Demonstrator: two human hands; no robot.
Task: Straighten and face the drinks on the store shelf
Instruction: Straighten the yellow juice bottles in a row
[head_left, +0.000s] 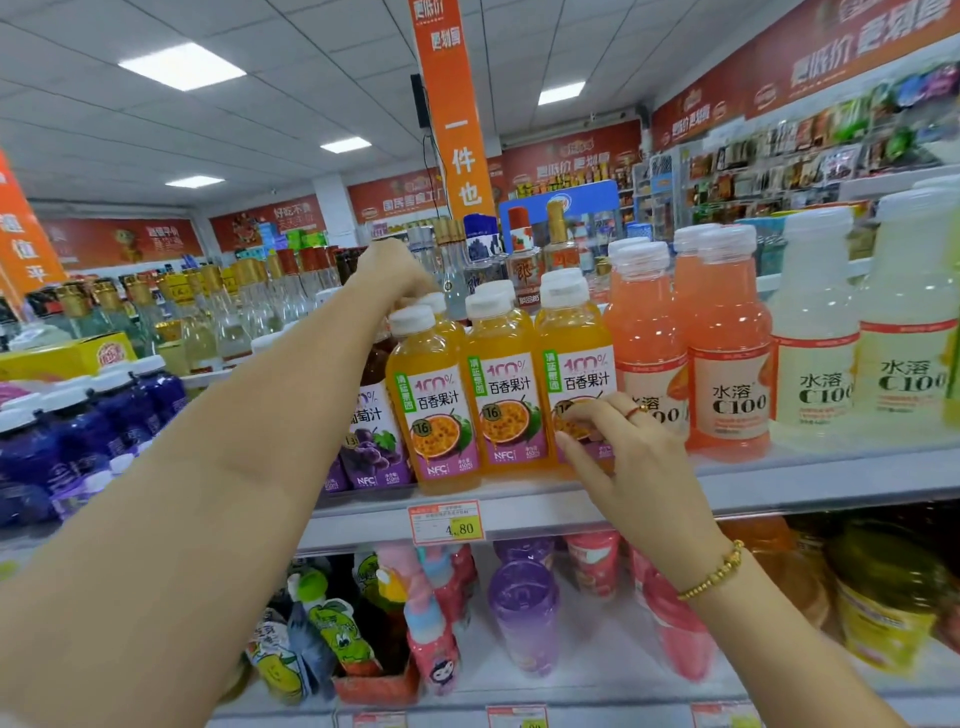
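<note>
Reaching across the top shelf (805, 483), I pinch the cap of a rear juice bottle (441, 312) with my left hand (400, 270), at 11 o'clock from the 3 front passion-fruit bottles (506, 395). My right hand (623, 452) grips the rightmost bottle (576, 364) low on its label. Best turned slowly, base flat on the shelf, until its label squares with its neighbours at 9 o'clock.
</note>
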